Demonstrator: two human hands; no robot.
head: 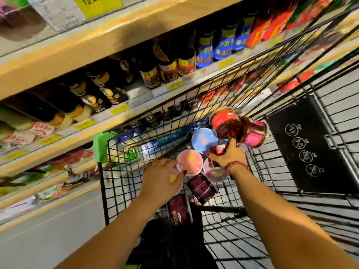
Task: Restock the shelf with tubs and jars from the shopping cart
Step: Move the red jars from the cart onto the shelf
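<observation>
Head view looks down into the shopping cart (136, 144), which stands close alongside the shelf (124, 111), so each lift across should be a short one. Your right grip (229, 155) is closed round a small red-labelled jar (218, 149), with the fingers wrapped over it from above. That hold makes sense for a jar packed among neighbours, where only the upper part is free to take.

Just beyond it, a red-lidded jar (226, 123) and a pink-labelled jar (254, 133) lie tipped and touching each other. They look loosely heaped rather than stacked, and I judge they may roll once the small jar comes out.

Your left grip (161, 177) lies over a yellow-and-pink tub (173, 176), with its thumb against the rim of the pink-lidded tub (190, 162). The palm hides the hold, so I cannot tell whether it grips that tub or only rests on it.

A blue-lidded tub (204, 139) sits between the pink-lidded tub and the jars. A purple-lidded tub (215, 172) is partly under your right wrist, and a dark purple jar (202, 188) lies on its side nearer you.

All of this stock is in the cart. The shelf beside it holds dark sauce bottles (169, 68) and blue-labelled bottles (223, 45), so the restocking looks far from finished.
</observation>
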